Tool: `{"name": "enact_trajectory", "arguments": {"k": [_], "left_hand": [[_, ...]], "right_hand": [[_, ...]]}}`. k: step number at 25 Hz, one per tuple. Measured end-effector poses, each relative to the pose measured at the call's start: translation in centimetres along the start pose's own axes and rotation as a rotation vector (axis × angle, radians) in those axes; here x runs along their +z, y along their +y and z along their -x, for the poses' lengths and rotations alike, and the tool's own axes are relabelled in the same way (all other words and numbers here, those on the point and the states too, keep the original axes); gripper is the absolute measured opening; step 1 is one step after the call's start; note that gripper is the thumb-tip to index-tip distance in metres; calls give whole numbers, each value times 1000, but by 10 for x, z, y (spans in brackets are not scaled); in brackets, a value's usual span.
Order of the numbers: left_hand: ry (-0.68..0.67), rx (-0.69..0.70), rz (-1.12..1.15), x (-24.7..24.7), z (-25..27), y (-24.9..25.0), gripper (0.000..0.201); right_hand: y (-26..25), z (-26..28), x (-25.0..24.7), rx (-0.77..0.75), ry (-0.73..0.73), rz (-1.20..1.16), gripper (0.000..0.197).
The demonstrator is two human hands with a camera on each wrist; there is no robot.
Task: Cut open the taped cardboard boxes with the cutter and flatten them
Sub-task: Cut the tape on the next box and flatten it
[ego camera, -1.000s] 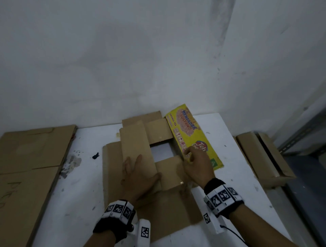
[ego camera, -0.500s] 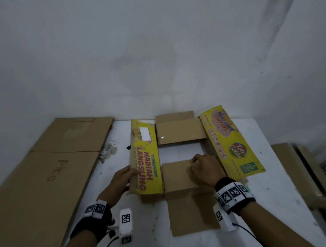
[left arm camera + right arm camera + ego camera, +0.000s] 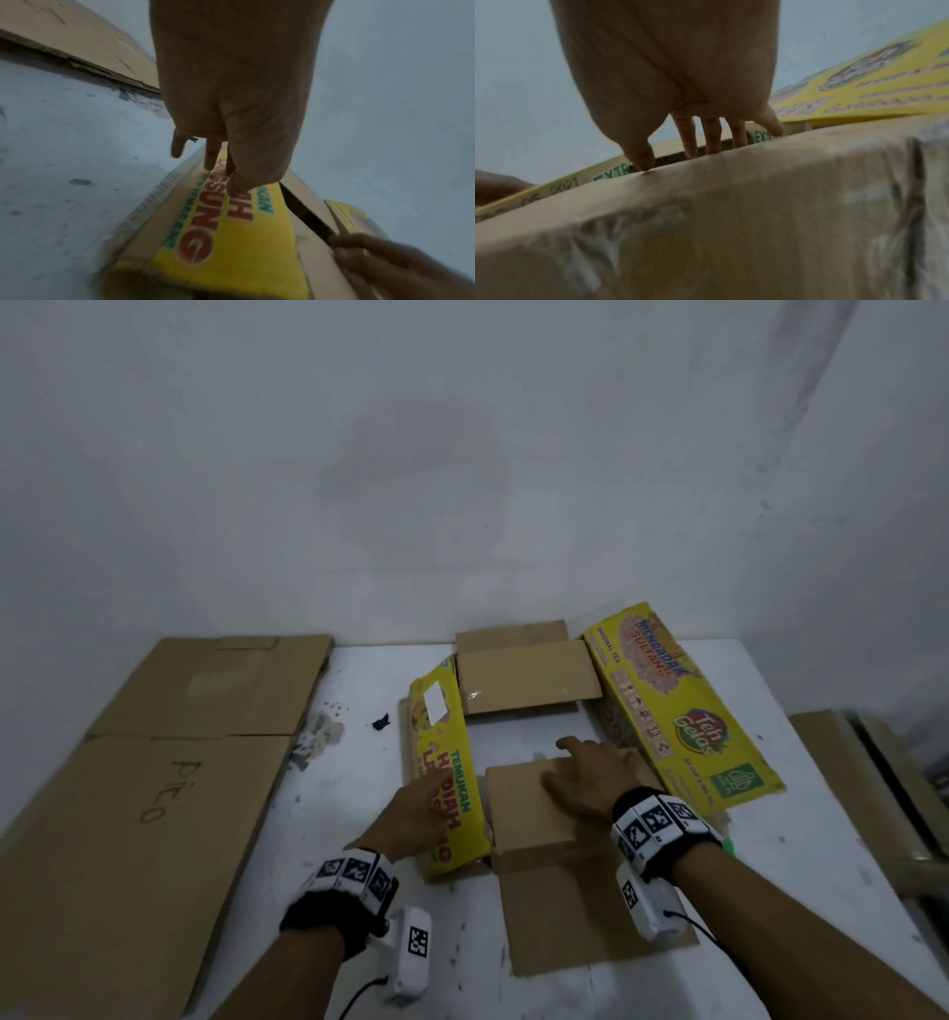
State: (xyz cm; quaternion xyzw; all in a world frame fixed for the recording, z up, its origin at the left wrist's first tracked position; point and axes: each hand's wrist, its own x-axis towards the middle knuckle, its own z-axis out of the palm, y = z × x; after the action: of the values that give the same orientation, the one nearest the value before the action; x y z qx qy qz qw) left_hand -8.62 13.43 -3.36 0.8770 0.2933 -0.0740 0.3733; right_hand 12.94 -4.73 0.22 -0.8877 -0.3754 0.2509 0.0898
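Fingers [image 3: 689, 140] of the right hand [image 3: 580, 780] are extended and slightly spread, tips pressed on the near brown flap [image 3: 524, 806] of the box [image 3: 560, 690]. Fingers of the left hand [image 3: 418, 809] are laid straight on the left yellow flap [image 3: 447, 762], just beside the right hand. For a clean flattening, each flap should be pushed outward at its crease, with even pressure kept low. Beyond the right fingertips, bare table [image 3: 513, 731] is seen through the box opening; further on lies the far brown flap [image 3: 529, 677]. Right of them, the other yellow flap [image 3: 678, 706] is splayed outward. No cutter is visible.
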Motion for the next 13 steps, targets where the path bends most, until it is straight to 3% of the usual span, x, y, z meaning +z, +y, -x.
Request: {"name": "enact_trajectory", "arguments": {"k": [4, 7, 10, 13], "left_hand": [[53, -90, 63, -33, -17, 9, 33], [-41, -94, -42, -50, -29, 18, 44], [-94, -88, -193, -51, -45, 31, 61], [-71, -97, -293, -46, -59, 47, 73]], "right_hand": [[5, 22, -36, -43, 261, -112, 35], [9, 54, -56, -194, 363, -181, 22], [19, 97, -62, -323, 263, -228, 22], [39, 121, -37, -290, 61, -244, 23]]}}
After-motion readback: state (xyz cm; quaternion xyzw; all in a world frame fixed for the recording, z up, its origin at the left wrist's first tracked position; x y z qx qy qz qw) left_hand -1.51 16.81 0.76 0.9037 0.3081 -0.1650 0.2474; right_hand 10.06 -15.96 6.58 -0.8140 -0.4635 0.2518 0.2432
